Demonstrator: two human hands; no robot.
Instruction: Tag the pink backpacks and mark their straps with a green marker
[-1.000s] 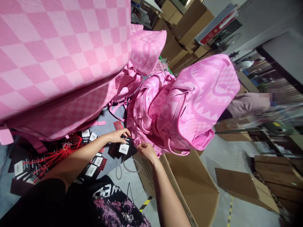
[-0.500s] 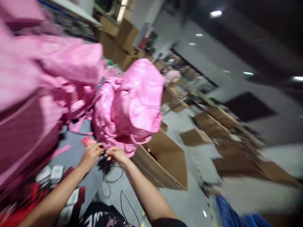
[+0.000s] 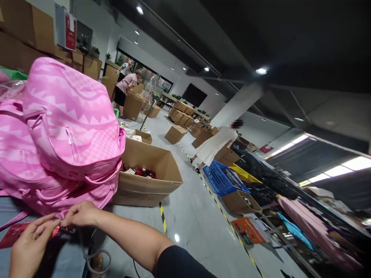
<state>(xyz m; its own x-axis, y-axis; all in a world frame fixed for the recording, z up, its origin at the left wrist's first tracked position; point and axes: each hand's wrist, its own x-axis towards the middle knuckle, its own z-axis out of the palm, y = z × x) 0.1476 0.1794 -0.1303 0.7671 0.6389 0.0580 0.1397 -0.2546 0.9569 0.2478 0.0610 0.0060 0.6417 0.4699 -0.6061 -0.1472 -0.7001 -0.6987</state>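
right hand [image 3: 81, 214], pinching pink fabric [image 3: 61, 214] by stacked backpacks [image 3: 72, 112]; left hand [image 3: 30, 241], adjoining — cannot tell grip; red tag [image 3: 11, 236], cropped left; grey table [image 3: 69, 258], near; open carton [image 3: 142, 190], right — pale floor [image 3: 185, 247].

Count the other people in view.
3: a person in a white top and a person in pink, both far back by cardboard boxes; a person in long pale clothes near the blue basket. Others may be hidden.

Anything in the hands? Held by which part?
Right hand seems to pinch a small pink part at the near edge of the pink backpacks; whether the left hand grips anything can't be told.
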